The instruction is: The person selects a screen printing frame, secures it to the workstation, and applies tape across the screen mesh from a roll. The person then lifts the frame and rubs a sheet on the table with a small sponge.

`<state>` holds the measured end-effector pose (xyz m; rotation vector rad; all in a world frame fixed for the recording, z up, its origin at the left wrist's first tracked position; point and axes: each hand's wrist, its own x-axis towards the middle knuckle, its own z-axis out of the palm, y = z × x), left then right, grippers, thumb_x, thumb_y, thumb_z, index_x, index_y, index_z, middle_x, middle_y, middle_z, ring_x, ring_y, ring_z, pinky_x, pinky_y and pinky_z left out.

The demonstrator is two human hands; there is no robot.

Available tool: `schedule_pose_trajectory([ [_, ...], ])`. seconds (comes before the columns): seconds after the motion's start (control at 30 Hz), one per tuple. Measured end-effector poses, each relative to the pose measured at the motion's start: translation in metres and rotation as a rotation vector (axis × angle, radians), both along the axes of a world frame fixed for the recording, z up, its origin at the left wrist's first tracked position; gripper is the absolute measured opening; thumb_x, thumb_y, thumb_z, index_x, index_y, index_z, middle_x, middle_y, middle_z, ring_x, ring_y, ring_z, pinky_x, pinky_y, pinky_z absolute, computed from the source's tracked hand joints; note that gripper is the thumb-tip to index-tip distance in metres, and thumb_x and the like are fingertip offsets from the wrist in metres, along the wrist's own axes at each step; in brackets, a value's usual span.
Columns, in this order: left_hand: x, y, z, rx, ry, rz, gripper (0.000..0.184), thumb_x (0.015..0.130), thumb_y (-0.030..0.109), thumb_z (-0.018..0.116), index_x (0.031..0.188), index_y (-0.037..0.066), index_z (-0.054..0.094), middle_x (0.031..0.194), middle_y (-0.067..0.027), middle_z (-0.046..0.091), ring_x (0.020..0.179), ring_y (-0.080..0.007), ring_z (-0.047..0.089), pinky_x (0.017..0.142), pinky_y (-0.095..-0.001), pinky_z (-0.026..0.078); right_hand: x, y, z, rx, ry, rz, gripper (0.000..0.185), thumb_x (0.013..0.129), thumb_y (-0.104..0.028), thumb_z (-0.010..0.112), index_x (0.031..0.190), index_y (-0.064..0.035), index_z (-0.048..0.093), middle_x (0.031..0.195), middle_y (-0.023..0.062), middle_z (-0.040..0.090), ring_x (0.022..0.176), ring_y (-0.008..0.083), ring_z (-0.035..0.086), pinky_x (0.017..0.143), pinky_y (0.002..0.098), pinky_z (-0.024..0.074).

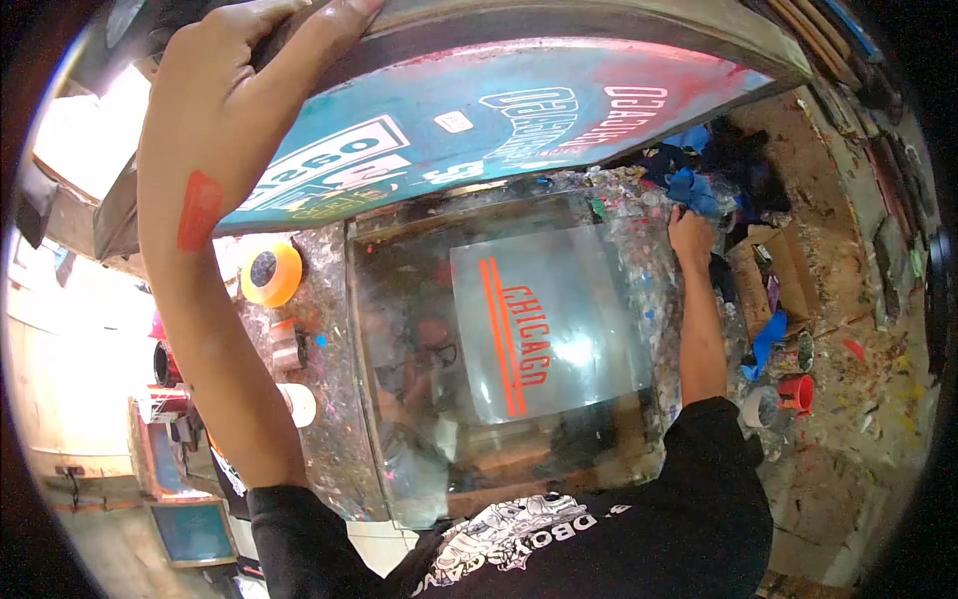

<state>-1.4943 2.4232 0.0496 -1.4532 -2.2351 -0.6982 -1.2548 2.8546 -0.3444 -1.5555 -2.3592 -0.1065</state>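
My left hand (pixel 225 110) grips the wooden edge of a raised screen printing frame (pixel 689 35), its thumb along the top bar. The frame tilts up on its far side, showing teal and red mesh (pixel 429 125) with stencilled lettering. Below it lies a glass-topped board (pixel 409 329). On the glass rests a clear film sheet (pixel 599 299) printed with orange stripes and the word CHICAGO. Out to the right, my right hand (pixel 691 240) has its fingers closed at the lower edge of a blue rag (pixel 691 190); the fingertips are partly hidden.
A roll of yellow-orange tape (pixel 289 273), an ink-stained can (pixel 287 344) and a white container (pixel 298 404) stand left of the glass. On the right are a cardboard box (pixel 788 275), a blue cloth strip (pixel 765 344) and a red cup (pixel 795 393). The paint-spattered tabletop (pixel 654 329) surrounds the glass.
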Motion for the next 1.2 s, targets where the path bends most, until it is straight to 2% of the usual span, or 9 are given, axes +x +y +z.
schedule_pose_trajectory([
  [0.13, -0.010, -0.002, -0.001, -0.048, -0.132, 0.020, 0.040, 0.097, 0.035, 0.055, 0.107, -0.003, 0.067, 0.083, -0.0026, 0.062, 0.076, -0.0090, 0.053, 0.073, -0.0233, 0.043, -0.008, -0.009, 0.015, -0.057, -0.097, -0.016, 0.053, 0.099, -0.044, 0.042, 0.093, 0.0011, 0.070, 0.087, 0.0232, 0.070, 0.084, 0.0416, 0.068, 0.077, 0.0526, 0.0531],
  [0.27, -0.031, -0.010, 0.000, 0.035, -0.152, -0.016, 0.042, 0.099, 0.033, 0.051, 0.128, 0.005, 0.063, 0.117, -0.0086, 0.067, 0.104, -0.0120, 0.062, 0.095, -0.0243, 0.044, -0.006, 0.012, -0.013, -0.091, -0.095, 0.001, 0.049, 0.099, -0.041, 0.042, 0.092, -0.0010, 0.070, 0.086, 0.0229, 0.070, 0.082, 0.0424, 0.068, 0.074, 0.0528, 0.0532],
  [0.5, -0.032, -0.015, -0.001, 0.113, -0.049, -0.082, 0.044, 0.100, 0.032, 0.048, 0.133, 0.005, 0.059, 0.125, -0.0116, 0.064, 0.114, -0.0158, 0.060, 0.102, -0.0281, 0.042, -0.007, -0.007, -0.011, 0.031, 0.090, -0.052, 0.039, 0.098, -0.033, 0.044, 0.087, -0.0039, 0.068, 0.079, 0.0222, 0.069, 0.075, 0.0416, 0.068, 0.070, 0.0521, 0.0538],
  [0.83, -0.003, -0.003, -0.006, -0.028, 0.039, 0.180, 0.047, 0.098, 0.036, 0.056, 0.121, -0.004, 0.064, 0.109, -0.0154, 0.069, 0.103, -0.0189, 0.062, 0.097, -0.0267, 0.041, 0.004, -0.009, -0.006, 0.024, 0.284, 0.049, 0.034, 0.097, -0.031, 0.046, 0.089, -0.0028, 0.064, 0.085, 0.0242, 0.068, 0.080, 0.0429, 0.067, 0.073, 0.0544, 0.0522],
  [0.9, 0.000, 0.000, -0.011, 0.137, 0.058, 0.065, 0.044, 0.096, 0.040, 0.057, 0.088, -0.004, 0.056, 0.069, -0.0052, 0.045, 0.067, -0.0133, 0.040, 0.064, -0.0259, 0.035, 0.016, -0.028, 0.017, -0.116, 0.227, 0.077, 0.034, 0.097, -0.032, 0.048, 0.088, -0.0025, 0.064, 0.092, 0.0233, 0.067, 0.086, 0.0417, 0.066, 0.076, 0.0524, 0.0516],
  [0.97, 0.004, 0.000, -0.007, 0.115, 0.085, 0.093, 0.044, 0.096, 0.040, 0.057, 0.088, -0.004, 0.056, 0.069, -0.0058, 0.045, 0.067, -0.0141, 0.040, 0.064, -0.0263, 0.035, 0.058, -0.068, 0.033, 0.031, 0.312, 0.102, 0.036, 0.098, -0.033, 0.046, 0.091, -0.0026, 0.064, 0.099, 0.0185, 0.067, 0.093, 0.0401, 0.063, 0.080, 0.0496, 0.0504],
  [1.03, 0.004, -0.001, -0.007, 0.072, 0.099, 0.133, 0.045, 0.096, 0.040, 0.057, 0.088, -0.004, 0.056, 0.069, -0.0064, 0.045, 0.067, -0.0149, 0.040, 0.064, -0.0268, 0.035, 0.114, -0.082, 0.022, -0.100, 0.142, 0.160, 0.038, 0.099, -0.032, 0.046, 0.116, -0.0030, 0.063, 0.116, 0.0116, 0.064, 0.109, 0.0355, 0.057, 0.092, 0.0474, 0.0452],
  [1.13, -0.004, 0.000, -0.008, 0.100, 0.071, 0.103, 0.046, 0.095, 0.041, 0.057, 0.089, -0.004, 0.058, 0.070, -0.0124, 0.046, 0.067, -0.0197, 0.041, 0.067, -0.0276, 0.037, 0.160, -0.101, 0.006, 0.196, 0.076, 0.083, 0.039, 0.099, -0.029, 0.048, 0.127, -0.0033, 0.058, 0.130, 0.0109, 0.059, 0.122, 0.0323, 0.052, 0.099, 0.0489, 0.0407],
  [1.2, -0.011, 0.003, -0.014, 0.154, 0.138, 0.066, 0.047, 0.095, 0.041, 0.056, 0.090, -0.005, 0.057, 0.071, -0.0131, 0.046, 0.068, -0.0198, 0.042, 0.068, -0.0279, 0.038, 0.182, -0.114, 0.007, -0.010, 0.148, 0.052, 0.043, 0.098, -0.025, 0.048, 0.136, -0.0042, 0.051, 0.144, 0.0113, 0.049, 0.131, 0.0305, 0.045, 0.107, 0.0510, 0.0348],
])
